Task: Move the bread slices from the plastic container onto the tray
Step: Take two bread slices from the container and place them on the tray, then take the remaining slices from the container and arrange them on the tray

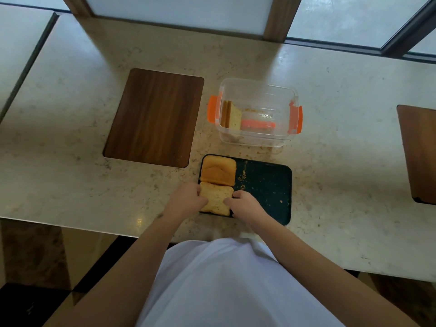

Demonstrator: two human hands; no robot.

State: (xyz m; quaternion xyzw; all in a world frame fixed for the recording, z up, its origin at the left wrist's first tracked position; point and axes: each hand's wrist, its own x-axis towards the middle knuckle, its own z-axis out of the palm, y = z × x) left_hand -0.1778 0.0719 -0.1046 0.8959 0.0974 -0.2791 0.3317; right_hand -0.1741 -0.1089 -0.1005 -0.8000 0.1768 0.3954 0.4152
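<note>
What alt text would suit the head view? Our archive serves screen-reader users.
Both hands, left and right, grip a bread slice on a dark tray, beside another slice. Behind it, an open plastic container holds more slices standing on edge.

Marble counter with tray, plastic container, wooden board.

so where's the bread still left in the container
In the head view, the remaining slices stand upright against the left wall of the clear plastic container, beyond the tray.
</note>
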